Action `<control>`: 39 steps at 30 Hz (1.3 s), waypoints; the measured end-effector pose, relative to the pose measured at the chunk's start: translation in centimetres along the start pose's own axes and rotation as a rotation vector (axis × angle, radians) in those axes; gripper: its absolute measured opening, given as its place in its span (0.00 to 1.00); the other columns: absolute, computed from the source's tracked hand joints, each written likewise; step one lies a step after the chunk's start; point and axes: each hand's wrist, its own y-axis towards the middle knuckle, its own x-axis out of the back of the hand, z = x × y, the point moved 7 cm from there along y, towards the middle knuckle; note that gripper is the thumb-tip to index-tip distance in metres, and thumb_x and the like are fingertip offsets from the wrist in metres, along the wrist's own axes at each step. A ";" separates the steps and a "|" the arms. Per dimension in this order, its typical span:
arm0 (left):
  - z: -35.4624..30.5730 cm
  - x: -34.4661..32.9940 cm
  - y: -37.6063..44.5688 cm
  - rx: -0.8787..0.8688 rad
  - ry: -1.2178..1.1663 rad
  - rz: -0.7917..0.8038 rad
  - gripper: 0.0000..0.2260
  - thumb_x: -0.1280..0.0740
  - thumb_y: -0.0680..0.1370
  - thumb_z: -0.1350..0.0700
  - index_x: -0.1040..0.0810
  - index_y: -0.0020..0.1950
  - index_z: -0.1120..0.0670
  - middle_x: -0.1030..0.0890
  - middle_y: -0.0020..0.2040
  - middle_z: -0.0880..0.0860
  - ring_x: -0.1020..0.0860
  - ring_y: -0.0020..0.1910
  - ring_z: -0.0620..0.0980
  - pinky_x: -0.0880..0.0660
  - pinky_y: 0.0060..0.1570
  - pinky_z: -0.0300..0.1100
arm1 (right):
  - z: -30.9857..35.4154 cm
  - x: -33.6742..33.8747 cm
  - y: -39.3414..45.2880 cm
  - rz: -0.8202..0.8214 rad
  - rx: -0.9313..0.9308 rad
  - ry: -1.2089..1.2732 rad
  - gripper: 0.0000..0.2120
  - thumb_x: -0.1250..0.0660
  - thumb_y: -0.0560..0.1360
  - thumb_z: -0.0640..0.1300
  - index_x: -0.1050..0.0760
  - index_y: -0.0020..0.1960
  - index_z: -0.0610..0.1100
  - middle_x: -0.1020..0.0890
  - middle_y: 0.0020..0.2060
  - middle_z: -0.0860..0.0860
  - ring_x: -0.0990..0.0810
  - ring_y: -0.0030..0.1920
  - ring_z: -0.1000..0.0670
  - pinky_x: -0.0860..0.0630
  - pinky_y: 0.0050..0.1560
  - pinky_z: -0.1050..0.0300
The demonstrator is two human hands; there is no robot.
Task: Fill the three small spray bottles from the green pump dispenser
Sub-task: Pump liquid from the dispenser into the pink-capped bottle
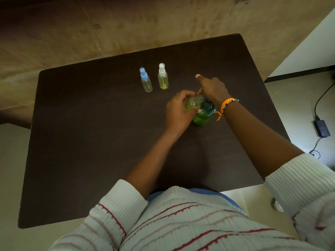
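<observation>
The green pump dispenser [202,117] stands on the dark table [90,142], right of centre. My right hand [212,89] lies over its pump head, index finger stretched out forward. My left hand [178,110] grips a small open spray bottle [193,103], tilted, with its threaded neck against the pump spout; yellow-green liquid shows inside it. Behind them stand two capped spray bottles: a blue-capped one [146,80] that looks clear and a white-capped one [162,77] holding yellowish liquid.
The table's far edge borders a worn tan floor. A black power adapter [321,128] with its cable lies on the floor to the right. An orange bracelet [225,105] is on my right wrist.
</observation>
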 end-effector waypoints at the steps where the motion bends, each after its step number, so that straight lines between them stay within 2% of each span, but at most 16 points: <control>1: 0.0 0.0 0.0 0.001 0.002 0.000 0.19 0.24 0.64 0.63 0.22 0.52 0.56 0.18 0.49 0.51 0.21 0.49 0.47 0.25 0.48 0.36 | 0.0 0.1 0.1 -0.028 0.010 0.003 0.28 0.44 0.76 0.63 0.19 0.56 0.41 0.19 0.52 0.43 0.22 0.55 0.41 0.27 0.61 0.49; 5: 0.2 -0.2 0.2 -0.007 0.019 -0.004 0.19 0.24 0.63 0.63 0.21 0.52 0.57 0.18 0.49 0.52 0.21 0.49 0.48 0.25 0.49 0.38 | -0.1 0.6 -0.2 -0.192 0.045 -0.032 0.23 0.44 0.79 0.55 0.21 0.57 0.39 0.19 0.57 0.41 0.22 0.58 0.38 0.28 0.58 0.50; 8: 0.2 -0.3 0.1 -0.007 0.017 -0.001 0.19 0.24 0.63 0.64 0.21 0.52 0.57 0.18 0.48 0.52 0.21 0.49 0.48 0.24 0.49 0.39 | 0.1 0.7 -0.4 -0.215 0.050 -0.048 0.22 0.44 0.80 0.54 0.21 0.57 0.39 0.19 0.57 0.40 0.22 0.59 0.37 0.28 0.57 0.50; 10: 0.2 -0.2 0.1 -0.010 0.015 -0.002 0.19 0.23 0.63 0.63 0.21 0.52 0.57 0.18 0.48 0.52 0.21 0.48 0.48 0.24 0.48 0.39 | 0.2 0.6 -0.3 -0.182 0.046 -0.040 0.24 0.44 0.80 0.56 0.21 0.58 0.39 0.19 0.58 0.41 0.22 0.59 0.37 0.28 0.58 0.49; 15: 0.0 0.2 0.2 -0.016 0.008 0.003 0.19 0.23 0.63 0.62 0.22 0.52 0.56 0.19 0.48 0.50 0.21 0.48 0.46 0.26 0.46 0.33 | 0.6 0.1 -0.3 0.029 0.002 -0.011 0.34 0.47 0.74 0.66 0.22 0.61 0.40 0.20 0.60 0.41 0.23 0.60 0.40 0.28 0.64 0.46; 18: 0.1 0.1 0.1 -0.011 -0.003 0.003 0.19 0.23 0.63 0.63 0.22 0.52 0.56 0.19 0.48 0.50 0.21 0.48 0.45 0.26 0.46 0.32 | 0.3 0.4 -0.1 -0.081 0.023 -0.011 0.30 0.45 0.77 0.63 0.20 0.59 0.39 0.19 0.58 0.42 0.22 0.59 0.39 0.27 0.61 0.49; 21: 0.3 -0.2 0.0 -0.006 0.006 0.002 0.19 0.24 0.63 0.63 0.21 0.52 0.56 0.18 0.48 0.51 0.21 0.48 0.46 0.25 0.48 0.35 | 0.2 0.9 -0.5 -0.233 0.057 -0.043 0.24 0.44 0.80 0.57 0.22 0.58 0.39 0.19 0.57 0.41 0.22 0.59 0.38 0.29 0.54 0.52; 23: 0.4 -0.2 0.0 -0.002 0.011 0.001 0.19 0.24 0.63 0.63 0.21 0.52 0.56 0.18 0.48 0.51 0.21 0.48 0.46 0.25 0.48 0.37 | 0.4 1.0 -0.8 -0.257 0.066 -0.075 0.23 0.45 0.81 0.56 0.23 0.59 0.38 0.20 0.58 0.41 0.23 0.60 0.37 0.29 0.54 0.51; 25: 0.4 -0.2 0.0 -0.004 0.009 0.001 0.19 0.24 0.63 0.63 0.21 0.52 0.56 0.18 0.49 0.51 0.21 0.48 0.47 0.25 0.48 0.38 | 0.4 0.9 -0.7 -0.233 0.065 -0.090 0.24 0.45 0.81 0.57 0.23 0.60 0.39 0.21 0.59 0.41 0.23 0.60 0.37 0.29 0.57 0.49; 27: 0.3 -0.1 0.0 -0.007 0.007 0.006 0.19 0.23 0.63 0.63 0.21 0.52 0.56 0.18 0.49 0.51 0.21 0.49 0.47 0.26 0.48 0.35 | 0.4 0.7 -0.4 -0.141 0.045 -0.071 0.27 0.45 0.79 0.61 0.22 0.59 0.40 0.20 0.59 0.41 0.23 0.60 0.38 0.29 0.59 0.48; 29: 0.1 0.0 -0.1 -0.015 0.008 0.006 0.19 0.23 0.64 0.63 0.22 0.52 0.56 0.19 0.49 0.51 0.21 0.49 0.46 0.27 0.47 0.32 | 0.5 0.4 -0.1 -0.041 0.027 -0.066 0.31 0.45 0.77 0.65 0.21 0.59 0.41 0.20 0.60 0.42 0.23 0.60 0.39 0.30 0.59 0.49; 31: 0.0 0.0 -0.1 -0.016 0.009 0.004 0.19 0.23 0.64 0.63 0.22 0.52 0.57 0.19 0.49 0.51 0.21 0.49 0.46 0.27 0.47 0.33 | 0.7 0.2 -0.1 -0.014 0.032 -0.083 0.32 0.45 0.76 0.66 0.20 0.59 0.41 0.21 0.60 0.42 0.24 0.60 0.39 0.30 0.58 0.50; 35: 0.0 -0.2 -0.2 -0.023 0.006 -0.006 0.19 0.24 0.64 0.63 0.21 0.53 0.57 0.18 0.49 0.52 0.21 0.49 0.47 0.26 0.48 0.35 | 0.3 0.8 -0.2 -0.182 0.051 -0.068 0.28 0.44 0.77 0.62 0.20 0.57 0.41 0.18 0.56 0.43 0.21 0.58 0.39 0.27 0.57 0.49; 39: 0.2 -0.4 -0.3 -0.024 0.017 -0.008 0.19 0.24 0.64 0.62 0.21 0.53 0.57 0.19 0.50 0.52 0.22 0.50 0.46 0.28 0.47 0.29 | 0.3 1.0 -0.5 -0.264 0.056 -0.100 0.23 0.45 0.80 0.57 0.21 0.58 0.40 0.19 0.57 0.42 0.22 0.59 0.38 0.27 0.57 0.49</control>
